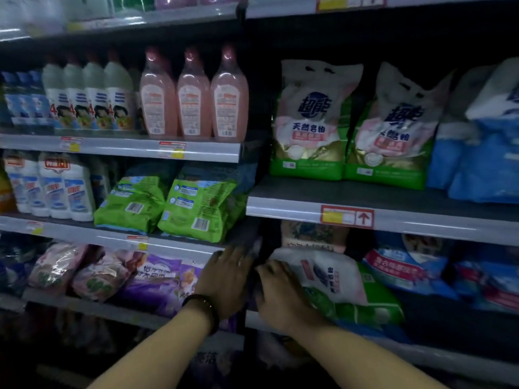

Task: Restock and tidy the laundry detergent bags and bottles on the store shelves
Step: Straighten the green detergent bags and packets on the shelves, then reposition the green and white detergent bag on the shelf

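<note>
A white, pink and green detergent bag lies on its side on the lower right shelf. My right hand rests on its left end, fingers spread over the bag. Just left of it, my left hand reaches into the dark gap at the shelf divider, beside a purple bag; whether it holds anything is hidden. Two matching white and green bags stand upright on the shelf above.
Pink bottles and white bottles line the upper left shelf. Green bags lie on the shelf below them. Blue bags stand at far right, and blue and red bags lie beside the held bag.
</note>
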Demonstrator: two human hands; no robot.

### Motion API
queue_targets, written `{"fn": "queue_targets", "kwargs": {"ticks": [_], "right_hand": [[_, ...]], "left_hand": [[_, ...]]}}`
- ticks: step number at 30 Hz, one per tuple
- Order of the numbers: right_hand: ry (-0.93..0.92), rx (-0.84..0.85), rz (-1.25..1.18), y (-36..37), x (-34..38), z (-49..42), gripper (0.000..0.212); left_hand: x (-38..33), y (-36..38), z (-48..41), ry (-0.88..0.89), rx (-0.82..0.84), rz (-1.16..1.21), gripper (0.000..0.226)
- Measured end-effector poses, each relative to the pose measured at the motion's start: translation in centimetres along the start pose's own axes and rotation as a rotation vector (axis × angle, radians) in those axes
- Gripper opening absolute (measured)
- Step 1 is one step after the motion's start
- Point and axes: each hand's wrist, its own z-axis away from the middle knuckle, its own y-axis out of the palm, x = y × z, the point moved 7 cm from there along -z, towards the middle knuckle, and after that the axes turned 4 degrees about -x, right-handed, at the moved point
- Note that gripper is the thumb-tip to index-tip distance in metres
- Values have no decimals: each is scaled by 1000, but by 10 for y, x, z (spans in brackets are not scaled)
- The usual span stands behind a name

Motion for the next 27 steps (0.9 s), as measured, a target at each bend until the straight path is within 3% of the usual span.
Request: {"fn": "queue_targets", "kwargs": {"ticks": [6, 10, 13, 16, 21, 25, 27], "right_hand": [[162, 42, -2, -7, -75, 68, 63], [276, 69, -22, -24, -124, 108, 64], [363, 66, -45, -31, -161, 124, 65], [458, 96, -58, -27, -189, 132, 63], [483, 178, -50, -5, -219, 131, 84], [438, 300, 15, 24, -226, 129, 103], [440, 357, 61, 33, -223, 130, 103]], "left_hand": [[-94, 13, -1, 36, 178, 120, 82], [-149, 34, -7, 167, 295, -8, 92], [-182, 44, -18, 238, 291, -142, 98], [-188, 58, -38, 180, 235, -232, 97], [-168, 98, -58, 41, 368, -60, 88], [-169, 125, -43, 19, 378, 153, 76], [-173, 133, -36, 4, 361, 190, 71]]}}
